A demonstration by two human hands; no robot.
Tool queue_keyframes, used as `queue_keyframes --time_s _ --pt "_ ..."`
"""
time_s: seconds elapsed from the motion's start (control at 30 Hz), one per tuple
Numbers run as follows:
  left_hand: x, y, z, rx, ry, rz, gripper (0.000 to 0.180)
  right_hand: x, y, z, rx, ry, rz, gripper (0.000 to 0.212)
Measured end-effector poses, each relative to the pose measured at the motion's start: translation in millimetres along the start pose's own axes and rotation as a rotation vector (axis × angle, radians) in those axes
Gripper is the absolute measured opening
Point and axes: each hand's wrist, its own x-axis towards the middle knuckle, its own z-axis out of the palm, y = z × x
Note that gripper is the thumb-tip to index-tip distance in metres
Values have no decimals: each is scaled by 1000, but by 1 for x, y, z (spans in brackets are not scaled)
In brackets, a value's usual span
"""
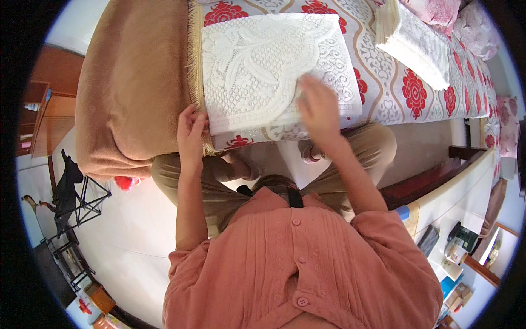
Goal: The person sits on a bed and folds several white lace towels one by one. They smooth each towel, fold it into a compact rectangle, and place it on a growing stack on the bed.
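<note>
A white lace cloth (pixel 257 71), folded into a flat rectangle, lies in front of me on a bed spread with a red-and-grey patterned cover (pixel 383 82). My left hand (pixel 192 129) rests at the cloth's near left edge, its fingers bent and somewhat apart, beside the blanket's fringe. Over the cloth's right half is my right hand (pixel 319 109), fingers stretched out and slightly blurred, touching or just above the lace. I cannot tell which. Neither hand visibly holds anything.
A brown fringed blanket (pixel 137 82) covers the bed's left end. Farther right lies a stack of folded white cloth (pixel 413 46) near pink pillows (pixel 433 13). A black folding stand (pixel 71 192) is on the left; a light tabletop (pixel 455 192) bearing small items is on the right.
</note>
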Motion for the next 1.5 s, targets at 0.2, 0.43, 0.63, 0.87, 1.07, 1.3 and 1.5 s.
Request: queue_keyframes --time_s 0.2,0.43,0.63,0.87,1.07,1.3,1.5 --pt "19 -2 -12 180 -181 -39 30 -15 -119 19 225 -259 -164 52" --pt "18 16 3 -181 -199 -212 18 11 -150 56 157 -110 -117 59" --pt "65 10 13 -443 -316 -184 33 31 -133 58 174 -12 -145 24" --pt "169 50 40 -146 -101 -68 51 28 -148 16 320 78 -184 13" --pt "191 111 78 -1 -240 237 42 19 -117 -13 516 72 110 20" --pt "161 180 229 148 -591 176 35 -10 -29 -65 1074 294 685 20" --pt "223 97 317 723 -759 487 36 -46 41 -50 1009 315 955 25"
